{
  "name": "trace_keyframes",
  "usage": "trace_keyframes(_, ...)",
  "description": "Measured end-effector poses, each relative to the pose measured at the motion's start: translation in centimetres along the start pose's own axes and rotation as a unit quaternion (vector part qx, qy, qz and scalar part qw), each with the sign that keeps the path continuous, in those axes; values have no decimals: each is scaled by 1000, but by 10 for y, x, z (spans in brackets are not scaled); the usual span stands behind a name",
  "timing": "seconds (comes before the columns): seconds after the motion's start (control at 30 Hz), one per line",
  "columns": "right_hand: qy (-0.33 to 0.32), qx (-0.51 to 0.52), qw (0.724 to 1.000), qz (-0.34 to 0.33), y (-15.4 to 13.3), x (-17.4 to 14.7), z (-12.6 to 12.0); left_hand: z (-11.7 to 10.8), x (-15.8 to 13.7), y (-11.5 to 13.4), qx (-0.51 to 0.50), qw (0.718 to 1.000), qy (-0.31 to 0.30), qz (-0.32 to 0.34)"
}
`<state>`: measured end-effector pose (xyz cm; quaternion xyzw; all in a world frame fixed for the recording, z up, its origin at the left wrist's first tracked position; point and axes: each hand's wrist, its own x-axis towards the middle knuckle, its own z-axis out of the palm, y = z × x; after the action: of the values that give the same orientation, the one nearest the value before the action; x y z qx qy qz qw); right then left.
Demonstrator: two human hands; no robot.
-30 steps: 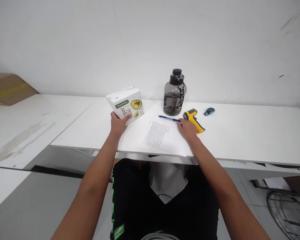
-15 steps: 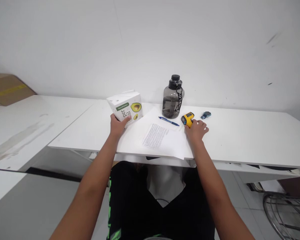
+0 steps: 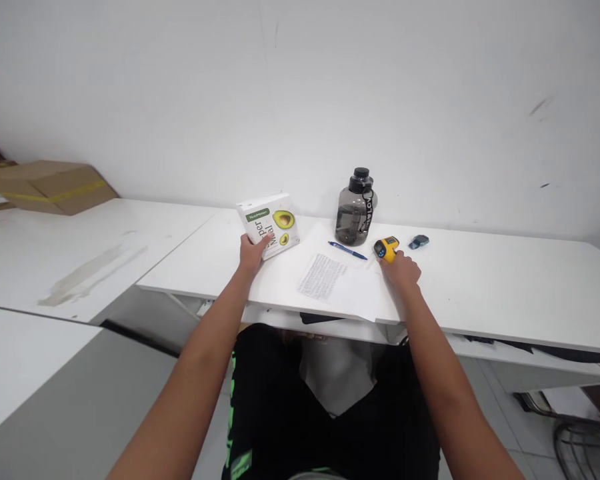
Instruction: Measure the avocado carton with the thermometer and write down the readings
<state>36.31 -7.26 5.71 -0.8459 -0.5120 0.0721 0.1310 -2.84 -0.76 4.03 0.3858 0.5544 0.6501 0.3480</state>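
My left hand [image 3: 253, 252] grips the lower left of a white box [image 3: 275, 235] with avocado pictures and green lettering, its thumb across the front. The box stands tilted over the table. On the right, my right hand [image 3: 403, 268] is wrapped around the handle of a yellow and black infrared thermometer [image 3: 387, 249]; the handle is mostly hidden by the fingers. Between the hands lie a blue pen [image 3: 347, 251] and a sheet of printed paper [image 3: 325, 277]. Behind the pen a dark translucent water jug [image 3: 353, 213] stands upright.
A small blue-green object [image 3: 419, 241] lies right of the thermometer. Cardboard boxes [image 3: 55, 187] sit on the adjoining table at far left, near the wall. The white table [image 3: 505, 287] has its front edge just before my lap. A wire-frame item [image 3: 585, 447] stands on the floor at right.
My right hand's fingers have closed around the thermometer's handle, where they were looser and more spread before. The view has shifted left, and the avocado box is still in my left hand.
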Motion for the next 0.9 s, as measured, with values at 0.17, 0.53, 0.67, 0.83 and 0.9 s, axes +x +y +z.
trace_keyframes(0.17,-51,31,997,-57,59,-21,-30,-28,-44,17,-35,998,-35,-49)
trace_keyframes(0.53,-166,343,845,-375,62,-226,-37,-94,-237,32,-19,997,-3,-78)
trace_keyframes(0.67,-146,335,824,-432,21,-236,-28,-83,-262,39,-22,995,-16,-96)
trace_keyframes(0.83,-126,348,806,-462,10,-234,-19,-92,-268,43,-20,996,5,-87)
trace_keyframes(0.9,-129,355,801,-464,11,-236,-16,-97,-270,42,-8,996,1,-85)
